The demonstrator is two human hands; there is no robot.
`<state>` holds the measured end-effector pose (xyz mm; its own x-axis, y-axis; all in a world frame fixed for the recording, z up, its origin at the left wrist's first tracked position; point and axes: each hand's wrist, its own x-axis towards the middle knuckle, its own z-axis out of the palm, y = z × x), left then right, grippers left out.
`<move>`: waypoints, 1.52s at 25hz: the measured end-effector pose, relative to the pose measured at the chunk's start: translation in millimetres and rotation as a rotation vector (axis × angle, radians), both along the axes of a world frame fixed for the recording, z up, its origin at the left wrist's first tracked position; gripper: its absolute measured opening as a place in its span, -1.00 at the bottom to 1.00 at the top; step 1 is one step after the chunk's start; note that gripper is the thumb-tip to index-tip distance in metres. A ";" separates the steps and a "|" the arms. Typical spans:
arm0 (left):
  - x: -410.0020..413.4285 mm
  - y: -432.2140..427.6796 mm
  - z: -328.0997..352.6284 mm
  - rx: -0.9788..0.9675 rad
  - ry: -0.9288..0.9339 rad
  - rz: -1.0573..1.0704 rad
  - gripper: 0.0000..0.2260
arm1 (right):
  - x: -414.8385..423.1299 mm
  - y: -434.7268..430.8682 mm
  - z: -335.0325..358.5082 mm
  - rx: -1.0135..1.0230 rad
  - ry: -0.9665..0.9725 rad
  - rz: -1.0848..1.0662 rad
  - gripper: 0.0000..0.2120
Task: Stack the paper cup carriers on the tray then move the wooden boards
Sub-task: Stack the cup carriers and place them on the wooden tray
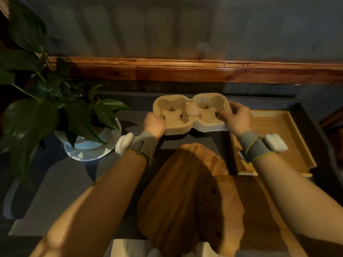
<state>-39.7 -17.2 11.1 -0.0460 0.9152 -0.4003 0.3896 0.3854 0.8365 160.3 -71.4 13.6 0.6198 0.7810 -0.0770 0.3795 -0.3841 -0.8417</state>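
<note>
Both hands clasp a stack of tan moulded-pulp paper cup carriers (191, 113) at the centre of the frame: the left hand (155, 125) closes on the stack's left end, fingers curled into the left cup well, and the right hand (236, 116) closes on its right end, thumb on the top rim and fingers wrapped round the far edge. The stack shows many nested layers along its near side, and each carrier has two cup wells side by side. Whether it rests on the dark grey tabletop (65, 182) or is held just above it cannot be told.

To the right of the stack, partly under the right wrist, lies a shallow rectangular light-wood tray (282, 138) with raised edges. The stack sits left of the tray's inner floor, with its right end near the tray's left edge.

Toward the bottom centre lie rounded brown wooden boards (176, 191), overlapping; the right one has two small holes. Each wrist wears a grey band with a white pod.

At the left stands a green leafy plant (37, 108) in a white pot on a white saucer (89, 154).
</note>
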 end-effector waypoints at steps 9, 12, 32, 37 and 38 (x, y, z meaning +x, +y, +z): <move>111.1 -27.7 33.1 -0.102 -0.480 -0.254 -0.67 | 132.7 -50.4 12.8 0.018 0.144 -0.289 -0.66; 149.2 -33.7 25.6 -0.222 -0.487 -0.290 -0.58 | 165.0 -63.9 4.8 -0.055 0.071 -0.319 -0.65; 172.7 -40.5 -22.2 -0.038 -0.026 -0.324 -0.55 | 158.8 -83.2 -12.5 -0.204 -0.407 -0.145 -0.64; 118.0 -91.8 -13.1 0.076 0.310 -0.559 -0.61 | 106.6 -143.2 -18.6 -0.181 -0.414 -0.018 -0.64; 108.6 -101.7 -13.1 0.077 0.376 -0.599 -0.60 | 98.6 -155.8 -23.1 -0.219 -0.389 0.012 -0.65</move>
<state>68.9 -118.9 -2.0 0.3516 0.8515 -0.3891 0.7835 -0.0402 0.6201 258.9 -227.2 -9.5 0.6261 0.7797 -0.0046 0.6572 -0.5309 -0.5349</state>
